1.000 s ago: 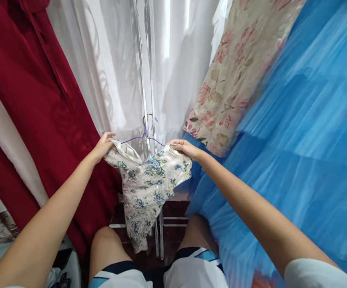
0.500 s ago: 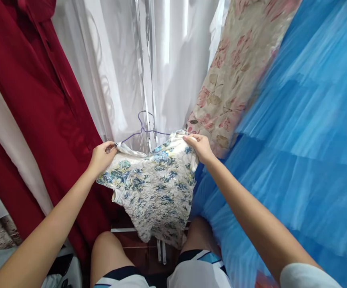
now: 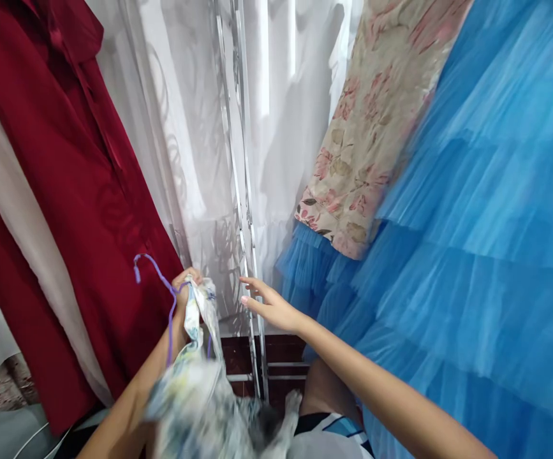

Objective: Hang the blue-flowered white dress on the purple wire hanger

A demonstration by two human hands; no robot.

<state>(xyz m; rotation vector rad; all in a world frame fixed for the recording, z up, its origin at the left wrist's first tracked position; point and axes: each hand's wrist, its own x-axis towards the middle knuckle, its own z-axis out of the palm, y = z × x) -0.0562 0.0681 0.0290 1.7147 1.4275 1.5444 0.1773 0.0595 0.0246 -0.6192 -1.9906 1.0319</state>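
Note:
My left hand (image 3: pixel 184 294) grips a purple wire hanger (image 3: pixel 157 278) together with a small white top printed with blue flowers (image 3: pixel 199 389). The top hangs bunched and blurred over my left forearm, low in the view. The hanger's hook points up and left, in front of a dark red garment (image 3: pixel 80 191). My right hand (image 3: pixel 269 305) is empty with its fingers spread, a short way right of the top, in front of a thin metal rack pole (image 3: pixel 247 255).
White sheer fabric (image 3: pixel 199 127) hangs behind the pole. A beige garment with pink flowers (image 3: pixel 372 140) and a tiered blue tulle dress (image 3: pixel 486 242) fill the right side. A pale cloth (image 3: pixel 13 210) hangs at the far left. My knees and dark wooden floor show below.
My right hand let go of the floral top and now hangs open. My left hand dropped down with hanger and top, which collapsed from spread out to bunched.

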